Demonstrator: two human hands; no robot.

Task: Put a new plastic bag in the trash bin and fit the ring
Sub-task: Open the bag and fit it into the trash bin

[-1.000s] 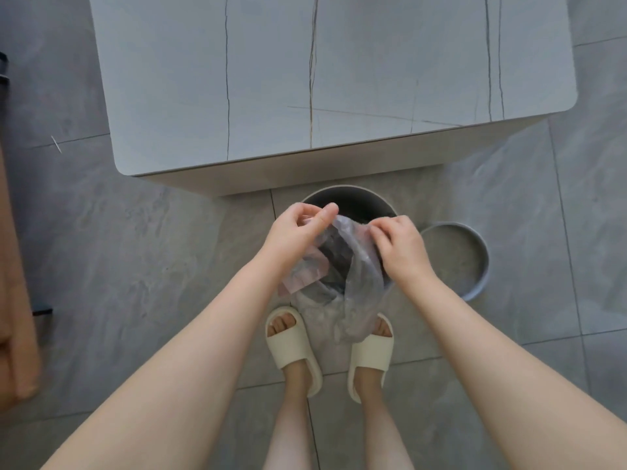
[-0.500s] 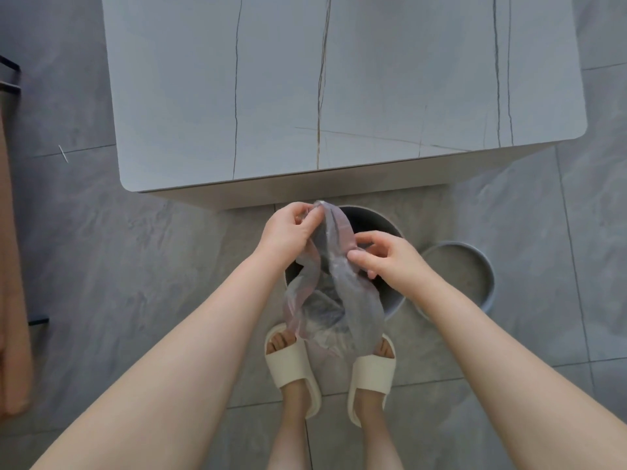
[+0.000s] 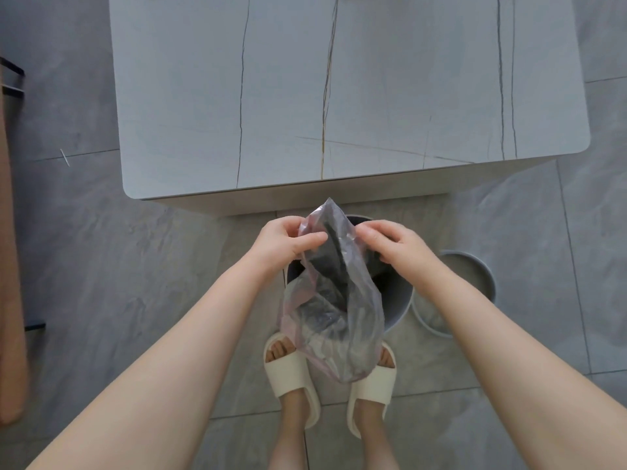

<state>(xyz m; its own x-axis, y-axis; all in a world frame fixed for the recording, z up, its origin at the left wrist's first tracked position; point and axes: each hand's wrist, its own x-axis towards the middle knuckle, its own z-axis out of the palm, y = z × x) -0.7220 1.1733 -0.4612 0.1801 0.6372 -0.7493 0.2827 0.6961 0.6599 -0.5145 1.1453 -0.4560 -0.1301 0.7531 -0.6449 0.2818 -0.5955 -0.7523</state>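
A thin translucent plastic bag (image 3: 339, 317) hangs crumpled between my hands, above a round grey trash bin (image 3: 397, 300) on the floor. My left hand (image 3: 285, 244) pinches the bag's upper left edge. At the upper right edge, my right hand (image 3: 393, 245) grips the bag. The bag's top is pulled partly apart and its lower end droops over my feet. Most of the bin's mouth is hidden behind the bag and my hands. The grey ring (image 3: 475, 293) lies flat on the floor just right of the bin.
A pale marble-look table (image 3: 339, 96) juts out just beyond the bin, its front edge almost over it. My feet in cream slippers (image 3: 291, 378) stand right behind the bin. Grey floor tiles surround everything. A brownish object (image 3: 12, 300) runs along the left edge.
My right hand has shifted from the bag's middle up to its top right edge. Both hands have pulled the bag's top wider apart.
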